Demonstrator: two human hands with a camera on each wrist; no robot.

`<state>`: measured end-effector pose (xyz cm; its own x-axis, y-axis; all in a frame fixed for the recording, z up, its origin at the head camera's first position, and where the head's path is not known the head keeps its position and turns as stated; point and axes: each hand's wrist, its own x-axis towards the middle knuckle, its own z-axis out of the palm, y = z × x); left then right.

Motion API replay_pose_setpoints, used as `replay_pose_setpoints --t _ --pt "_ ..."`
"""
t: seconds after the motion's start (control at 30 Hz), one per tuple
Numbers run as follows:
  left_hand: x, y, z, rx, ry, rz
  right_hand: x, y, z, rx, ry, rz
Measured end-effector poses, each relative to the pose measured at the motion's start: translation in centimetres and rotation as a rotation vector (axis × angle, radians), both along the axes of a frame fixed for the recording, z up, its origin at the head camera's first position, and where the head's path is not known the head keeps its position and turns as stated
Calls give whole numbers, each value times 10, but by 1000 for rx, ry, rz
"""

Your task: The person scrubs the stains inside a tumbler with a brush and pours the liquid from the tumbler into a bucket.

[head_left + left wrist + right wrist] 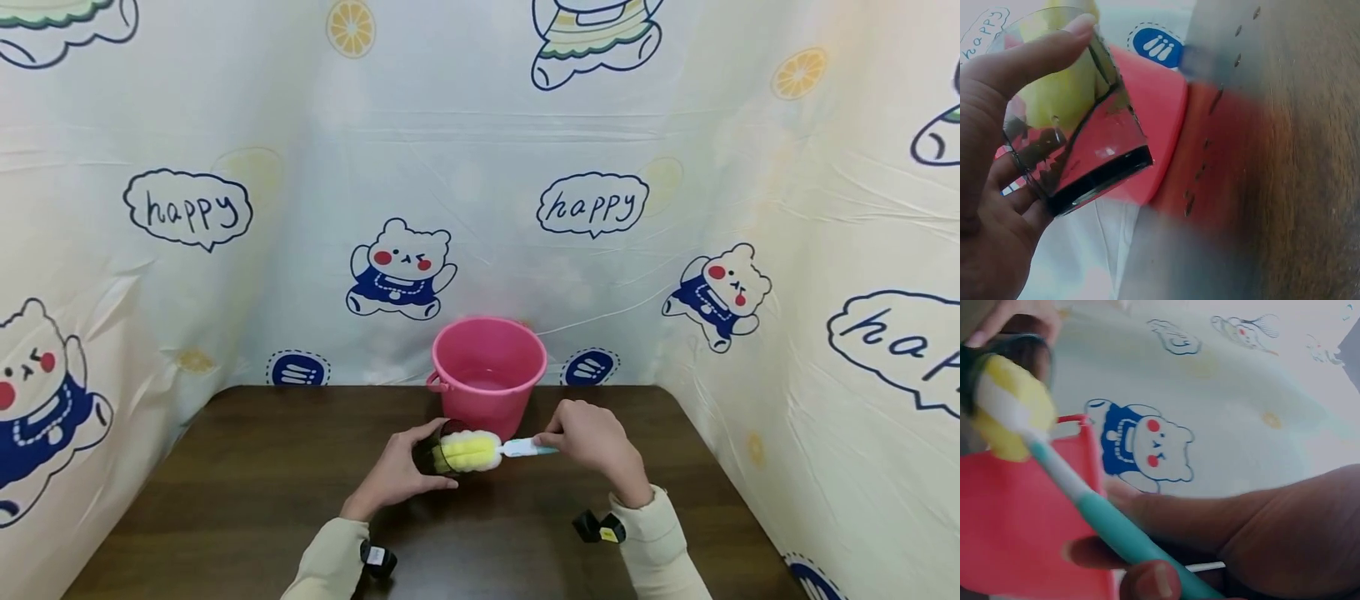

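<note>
My left hand (405, 468) grips a dark, see-through glass (1104, 140), thumb on one side and fingers round the other. The glass is tipped on its side, its mouth facing right. A bottle brush with a yellow and white sponge head (471, 452) reaches partly into that mouth. In the right wrist view its handle (1119, 528) is white near the head and teal further back. My right hand (592, 440) holds this handle between thumb and fingers. Through the glass wall the yellow sponge shows in the left wrist view.
Just beyond the hands, a pink bucket (489, 400) stands at the back of the dark wooden table (247, 492). A patterned white curtain (480, 167) hangs behind the table and along both sides. Each wrist wears a small black camera.
</note>
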<state>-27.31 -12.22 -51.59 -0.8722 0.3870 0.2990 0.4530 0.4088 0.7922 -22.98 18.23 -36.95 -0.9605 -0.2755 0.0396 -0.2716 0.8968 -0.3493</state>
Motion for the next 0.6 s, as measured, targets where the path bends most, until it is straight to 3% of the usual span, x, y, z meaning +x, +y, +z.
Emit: replay_pose_setpoints --t 0.13,0.27,0.4,0.6 --pt "1 1 -2 -4 -18 -22 -1 2 2 -45 -11 53" --pt "2 2 -4 22 -19 3 -2 2 1 -81 -12 -16" --pt "1 3 -6 28 1 26 -1 1 0 -15 -6 -58" --pt "2 4 -9 28 -34 10 1 0 3 7 9 20"
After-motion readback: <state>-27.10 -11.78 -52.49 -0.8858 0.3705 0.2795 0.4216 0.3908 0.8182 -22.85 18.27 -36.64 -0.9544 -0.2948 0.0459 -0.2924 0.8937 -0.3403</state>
